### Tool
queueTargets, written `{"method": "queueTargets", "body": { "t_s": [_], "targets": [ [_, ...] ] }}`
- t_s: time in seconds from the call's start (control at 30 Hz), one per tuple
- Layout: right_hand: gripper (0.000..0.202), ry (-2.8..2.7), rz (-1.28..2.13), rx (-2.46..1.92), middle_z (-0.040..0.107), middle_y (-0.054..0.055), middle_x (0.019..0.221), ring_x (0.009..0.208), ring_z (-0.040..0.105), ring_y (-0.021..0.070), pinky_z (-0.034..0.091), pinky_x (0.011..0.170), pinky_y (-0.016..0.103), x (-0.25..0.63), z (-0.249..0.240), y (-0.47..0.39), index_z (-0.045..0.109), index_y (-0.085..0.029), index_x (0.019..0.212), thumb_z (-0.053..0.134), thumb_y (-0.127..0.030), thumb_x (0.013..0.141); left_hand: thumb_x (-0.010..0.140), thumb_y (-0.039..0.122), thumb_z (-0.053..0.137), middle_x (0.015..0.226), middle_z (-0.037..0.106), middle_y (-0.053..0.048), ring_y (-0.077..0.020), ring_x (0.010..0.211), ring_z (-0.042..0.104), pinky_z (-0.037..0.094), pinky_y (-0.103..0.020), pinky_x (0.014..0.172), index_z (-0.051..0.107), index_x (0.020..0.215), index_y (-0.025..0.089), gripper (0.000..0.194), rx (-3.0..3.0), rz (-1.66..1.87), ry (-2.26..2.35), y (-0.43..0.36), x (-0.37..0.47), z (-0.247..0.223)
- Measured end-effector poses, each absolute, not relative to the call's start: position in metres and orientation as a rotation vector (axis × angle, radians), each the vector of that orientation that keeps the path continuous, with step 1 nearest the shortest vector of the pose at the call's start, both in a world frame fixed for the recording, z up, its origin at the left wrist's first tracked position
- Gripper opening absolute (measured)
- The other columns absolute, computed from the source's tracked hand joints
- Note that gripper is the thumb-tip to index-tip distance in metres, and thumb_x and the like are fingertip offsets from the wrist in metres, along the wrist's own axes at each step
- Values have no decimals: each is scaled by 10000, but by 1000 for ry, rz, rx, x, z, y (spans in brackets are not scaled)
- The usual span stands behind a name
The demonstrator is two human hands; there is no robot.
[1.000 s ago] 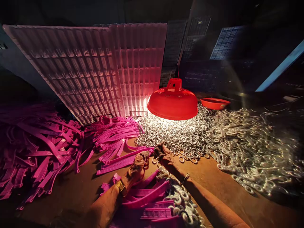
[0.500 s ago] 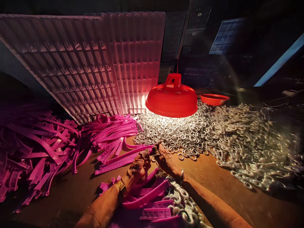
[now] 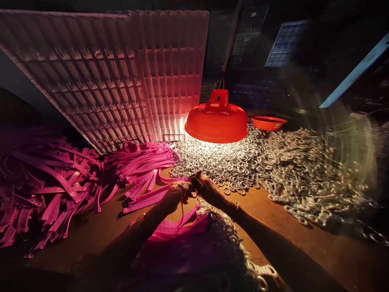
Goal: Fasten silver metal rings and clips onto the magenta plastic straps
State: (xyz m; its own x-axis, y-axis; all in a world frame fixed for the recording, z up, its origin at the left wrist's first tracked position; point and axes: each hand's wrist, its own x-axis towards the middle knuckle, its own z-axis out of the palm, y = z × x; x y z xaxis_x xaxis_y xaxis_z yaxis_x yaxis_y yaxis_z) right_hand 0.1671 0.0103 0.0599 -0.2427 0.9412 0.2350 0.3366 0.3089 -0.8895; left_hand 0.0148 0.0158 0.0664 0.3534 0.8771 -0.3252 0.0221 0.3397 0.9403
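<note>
My left hand (image 3: 180,194) is closed on a pink strap (image 3: 182,213), whose narrow length hangs below the fingers. My right hand (image 3: 205,185) is closed right beside it, fingertips nearly touching the left ones; what it pinches is too small and dark to name. Under both hands lies a near pile of pink straps (image 3: 179,230), partly in shadow, with metal rings (image 3: 232,235) along its right side. Just beyond the hands spreads a large heap of silvery rings (image 3: 212,162). More pink straps (image 3: 148,160) lie behind my left hand.
A red lamp (image 3: 217,123) hangs low over the ring heap. Behind stands a ribbed translucent panel (image 3: 121,81). A red bowl (image 3: 269,123) sits at the back right. Another large strap pile (image 3: 51,186) covers the left of the brown table (image 3: 103,235).
Both hands have shifted slightly up and left in view, still close together. The near pile and my forearms are now darker. The whole view has moved a little.
</note>
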Motion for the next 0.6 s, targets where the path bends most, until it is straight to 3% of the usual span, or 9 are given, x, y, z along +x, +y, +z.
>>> {"method": "queueTargets", "body": {
  "t_s": [0.13, 0.2, 0.3, 0.4, 0.5, 0.6],
  "targets": [
    [301, -1825, 1159, -1185, 523, -35, 620, 426, 395, 80, 306, 400, 193, 174, 86, -39, 493, -193, 1035, 445, -463, 910, 649, 362, 631, 370, 313, 86, -36, 337, 185, 101, -233, 392, 522, 544, 164, 249, 1095, 551, 1076, 1, 8, 118],
    [289, -1844, 1189, -1223, 535, -33, 592, 409, 413, 86, 268, 383, 193, 178, 94, -70, 509, -202, 1064, 487, -441, 902, 626, 380, 640, 371, 346, 73, -40, 347, 203, 98, -243, 392, 587, 548, 149, 250, 1195, 460, 1025, -13, 5, 135],
    [268, -1982, 970, -1266, 586, 10, 629, 458, 468, 112, 228, 403, 213, 180, 96, -108, 556, -202, 1052, 599, -362, 841, 657, 407, 637, 432, 437, 32, -57, 406, 273, 157, -248, 416, 638, 549, 136, 291, 1303, 349, 891, -39, 0, 137],
    [234, -2035, 806, -1322, 568, 14, 569, 417, 420, 113, 196, 396, 235, 182, 89, -133, 594, -207, 967, 648, -362, 800, 726, 460, 630, 501, 491, -3, -86, 463, 352, 249, -262, 465, 633, 566, 136, 361, 1284, 302, 772, -65, -3, 122],
    [258, -1896, 956, -1404, 557, 17, 560, 436, 439, 128, 234, 382, 226, 185, 80, -148, 614, -225, 929, 625, -453, 810, 754, 459, 650, 583, 571, -46, -131, 527, 474, 348, -282, 528, 644, 609, 130, 360, 1194, 336, 767, -86, -2, 106],
    [330, -1760, 1203, -1485, 600, 43, 677, 568, 527, 154, 333, 434, 210, 188, 77, -158, 598, -206, 1036, 532, -484, 872, 729, 424, 697, 625, 605, -52, -148, 576, 539, 409, -273, 554, 661, 641, 116, 322, 984, 385, 742, -99, 0, 98]
  ]
}}
